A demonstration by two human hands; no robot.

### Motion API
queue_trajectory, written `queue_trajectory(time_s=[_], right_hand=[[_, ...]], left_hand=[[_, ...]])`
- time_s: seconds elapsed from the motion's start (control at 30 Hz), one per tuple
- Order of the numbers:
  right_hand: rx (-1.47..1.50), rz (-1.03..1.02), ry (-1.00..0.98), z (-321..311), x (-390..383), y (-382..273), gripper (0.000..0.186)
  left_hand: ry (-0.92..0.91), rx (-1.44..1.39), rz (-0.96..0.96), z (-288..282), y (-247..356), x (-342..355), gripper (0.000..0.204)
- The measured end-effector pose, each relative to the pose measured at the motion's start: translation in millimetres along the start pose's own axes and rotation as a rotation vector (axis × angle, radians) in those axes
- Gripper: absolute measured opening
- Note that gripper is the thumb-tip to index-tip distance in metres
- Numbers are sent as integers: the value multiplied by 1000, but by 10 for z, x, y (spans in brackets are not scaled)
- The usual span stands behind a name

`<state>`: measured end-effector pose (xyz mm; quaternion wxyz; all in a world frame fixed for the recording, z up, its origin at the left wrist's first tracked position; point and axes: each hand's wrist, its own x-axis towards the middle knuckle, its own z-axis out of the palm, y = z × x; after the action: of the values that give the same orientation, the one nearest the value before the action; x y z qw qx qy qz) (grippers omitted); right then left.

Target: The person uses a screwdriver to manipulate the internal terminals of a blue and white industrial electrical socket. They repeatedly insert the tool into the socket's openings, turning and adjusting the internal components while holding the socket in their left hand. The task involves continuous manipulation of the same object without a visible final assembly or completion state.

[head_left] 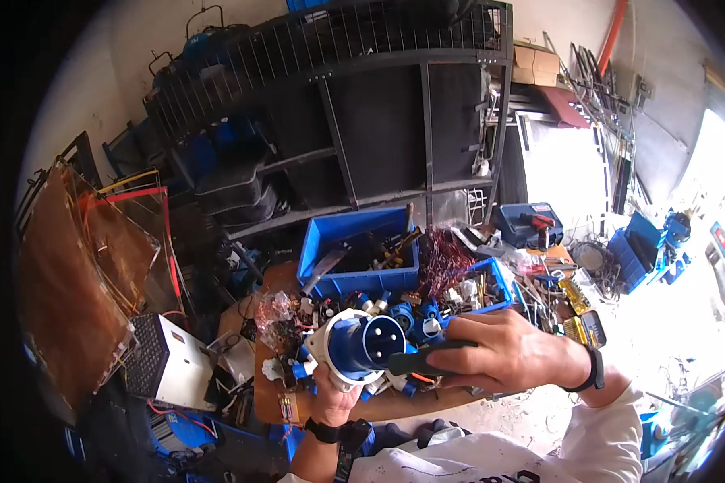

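Note:
My left hand (334, 401) grips a blue and white industrial plug (342, 348) from below, over the near side of the workbench. Its round blue mouth is turned up and to the right, and three metal pins show inside. In my right hand (503, 352) is a dark green, flat, blunt-ended tool (417, 364); my fingers hide much of it, so its kind is unclear. Its end lies beside or against the plug's rim; contact cannot be made out. Several other blue and white connectors (403, 316) lie loose behind the plug.
A blue crate (361, 282) of tools stands at the back of the wooden workbench (451, 402). Right of it are red tinsel-like strands (445, 262), a smaller blue tray (501, 283) and scattered hand tools. A white box-shaped machine (187, 364) stands at left; a black metal rack (379, 129) rises behind.

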<state>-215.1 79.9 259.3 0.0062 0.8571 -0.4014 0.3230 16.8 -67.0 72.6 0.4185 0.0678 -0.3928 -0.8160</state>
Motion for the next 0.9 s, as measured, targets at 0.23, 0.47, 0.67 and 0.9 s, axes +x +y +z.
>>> queue_trajectory(time_s=[0.23, 0.47, 0.67, 0.9], right_hand=[[184, 34, 67, -48, -190, 135, 42], [291, 520, 180, 31, -248, 78, 41], [161, -54, 16, -116, -241, 195, 37], [226, 38, 112, -98, -284, 188, 40]], left_hand=[[105, -57, 31, 86, -241, -163, 89], [140, 62, 141, 124, -345, -276, 85], [104, 27, 130, 169, -282, -323, 85], [121, 5, 116, 292, -326, -275, 86]])
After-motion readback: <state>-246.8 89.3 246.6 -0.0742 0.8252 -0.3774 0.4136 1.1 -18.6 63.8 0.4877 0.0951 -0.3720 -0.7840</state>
